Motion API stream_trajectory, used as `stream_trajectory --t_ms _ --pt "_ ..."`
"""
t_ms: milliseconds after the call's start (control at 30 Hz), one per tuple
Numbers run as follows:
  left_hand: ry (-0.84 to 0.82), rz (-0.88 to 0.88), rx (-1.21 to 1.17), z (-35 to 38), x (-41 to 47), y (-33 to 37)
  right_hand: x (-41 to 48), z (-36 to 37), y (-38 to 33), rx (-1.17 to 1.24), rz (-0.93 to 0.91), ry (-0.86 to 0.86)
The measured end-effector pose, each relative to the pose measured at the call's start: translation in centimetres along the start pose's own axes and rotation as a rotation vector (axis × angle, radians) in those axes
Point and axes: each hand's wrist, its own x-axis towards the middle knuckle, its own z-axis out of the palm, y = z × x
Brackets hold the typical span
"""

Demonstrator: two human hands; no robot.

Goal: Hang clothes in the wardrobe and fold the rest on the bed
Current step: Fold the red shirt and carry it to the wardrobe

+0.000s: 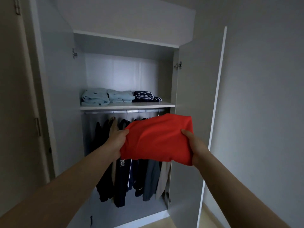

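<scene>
I hold a folded red garment (158, 139) out in front of the open wardrobe (125, 69). My left hand (117, 142) grips its left edge, thumb on top. My right hand (193, 143) grips its right edge, thumb on top. The garment hangs in the air below the wardrobe shelf (128, 105) and hides part of the hanging clothes. On the shelf lie two folded light blue pieces (107, 96) and a folded dark blue piece with white stripes (146, 96). Several dark, grey and beige garments (131, 176) hang from the rail (123, 111) under the shelf.
The right wardrobe door (197, 112) stands open, its white edge toward me. The left door (14, 104) is open at the far left. A plain grey wall (263, 96) fills the right side. A strip of light floor (212, 218) shows at the bottom right.
</scene>
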Motion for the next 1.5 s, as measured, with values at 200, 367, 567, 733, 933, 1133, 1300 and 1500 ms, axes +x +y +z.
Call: stream_trajectory --t_ms 200,367,567,733,933,1133,1300,1500 --pt "-0.022 -0.072 0.018 2.6 12.9 1.3 13.6 2.1 -1.4 0.027 0.035 -0.002" --pt "-0.083 -0.065 0.022 4.8 24.1 1.9 24.1 3.5 -1.8 0.053 0.045 0.035" --pt "-0.156 -0.049 0.024 7.8 36.5 4.0 34.9 5.9 -3.8 0.042 0.037 0.119" --pt "-0.214 -0.024 -0.011 11.0 44.8 7.1 43.1 7.3 -6.5 0.070 -0.009 0.148" --pt "-0.323 0.016 -0.041 14.3 54.3 8.9 53.8 7.8 -9.2 0.122 -0.057 0.104" --pt "-0.404 0.080 -0.012 16.8 62.3 10.7 63.3 8.8 -11.4 0.196 -0.072 0.057" --pt "-0.280 0.244 0.161 19.9 69.2 12.9 70.3 10.0 -12.7 0.195 -0.124 0.076" --pt "-0.260 0.288 0.220 22.5 77.3 14.9 76.5 11.0 -13.4 0.231 -0.176 0.068"
